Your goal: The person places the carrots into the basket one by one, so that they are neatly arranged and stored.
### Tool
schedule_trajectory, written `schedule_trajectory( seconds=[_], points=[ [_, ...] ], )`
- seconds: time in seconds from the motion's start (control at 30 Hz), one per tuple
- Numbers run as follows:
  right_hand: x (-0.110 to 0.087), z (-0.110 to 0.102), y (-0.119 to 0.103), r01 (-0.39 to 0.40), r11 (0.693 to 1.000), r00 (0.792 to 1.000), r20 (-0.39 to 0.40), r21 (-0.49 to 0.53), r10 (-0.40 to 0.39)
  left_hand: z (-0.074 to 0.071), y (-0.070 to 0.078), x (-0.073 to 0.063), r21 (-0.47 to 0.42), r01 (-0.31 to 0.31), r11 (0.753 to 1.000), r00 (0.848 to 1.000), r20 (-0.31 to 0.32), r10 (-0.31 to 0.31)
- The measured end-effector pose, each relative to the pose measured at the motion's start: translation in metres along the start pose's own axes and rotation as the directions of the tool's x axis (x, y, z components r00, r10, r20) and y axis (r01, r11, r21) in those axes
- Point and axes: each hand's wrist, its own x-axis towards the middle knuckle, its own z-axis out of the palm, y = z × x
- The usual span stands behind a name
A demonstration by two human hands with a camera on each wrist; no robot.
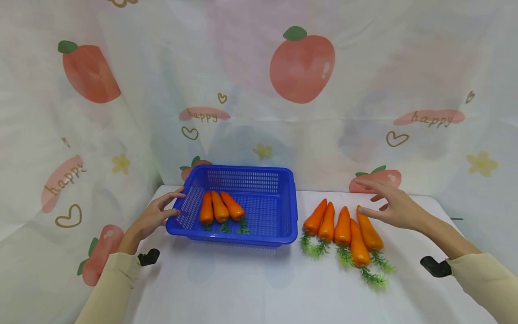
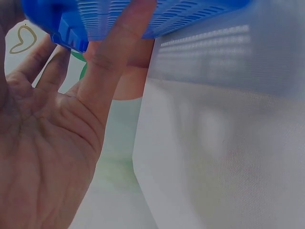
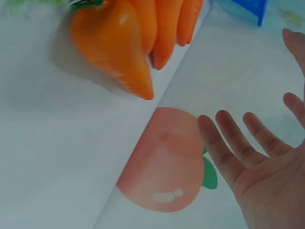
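Note:
A blue plastic basket [image 1: 286, 204] with slotted walls stands on the table, and three orange carrots [image 1: 219, 208] with green tops lie in its left part. At the basket's left rim is my left hand [image 1: 155, 213], its thumb and fingers extended against or just beside the edge; whether they touch is unclear. In the left wrist view the thumb [image 2: 107, 62] crosses in front of the basket wall. To the basket's right lie several more carrots [image 1: 342, 227], tips pointing away. My right hand [image 1: 398, 207] hovers by the rightmost carrot [image 1: 369, 231], fingers spread and holding nothing.
A white cloth covers the table [image 1: 226, 288]. Behind and to the left hangs a pale curtain [image 1: 251, 81] printed with fruit, hearts and lettering. Dark straps or mounts [image 1: 436, 266] show at both sleeve cuffs.

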Motion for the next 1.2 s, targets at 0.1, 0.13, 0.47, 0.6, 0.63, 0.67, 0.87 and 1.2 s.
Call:
schedule_trajectory(
  seconds=[0.1,0.13,0.47,0.6,0.63,0.67,0.87,1.2],
  points=[
    [-0.008,0.001,0.004,-0.023,1.0,1.0,-0.001,0.004,0.023,0.0,0.0,0.0,0.002,0.002,1.0,1.0,-0.003,-0.002],
    [-0.011,0.002,0.005,-0.031,1.0,1.0,-0.003,0.006,0.031,0.0,0.0,0.0,0.002,0.001,1.0,1.0,-0.001,-0.001],
    [-0.02,0.008,0.011,-0.124,0.992,0.991,0.043,0.004,0.123,-0.001,0.0,0.0,0.008,-0.001,1.0,1.0,-0.009,0.001],
    [-0.021,0.008,0.013,-0.164,0.986,0.976,0.151,0.034,0.157,-0.001,-0.001,0.0,0.009,0.001,1.0,1.0,-0.004,-0.001],
    [-0.022,0.008,0.014,-0.173,0.984,0.97,0.181,0.046,0.162,-0.001,-0.001,0.001,0.008,0.001,1.0,1.0,-0.003,-0.001],
    [-0.022,0.008,0.015,-0.178,0.982,0.965,0.207,0.058,0.163,-0.001,-0.001,0.001,0.006,0.002,1.0,1.0,-0.003,-0.002],
    [-0.021,0.013,0.028,-0.239,0.958,0.923,0.343,0.156,0.174,-0.001,0.0,0.001,0.001,0.002,1.0,1.0,0.001,-0.002],
    [-0.018,0.023,0.043,-0.45,0.852,0.807,0.531,0.269,0.259,-0.001,0.001,0.0,0.0,0.018,1.0,1.0,0.0,-0.018]
  ],
)
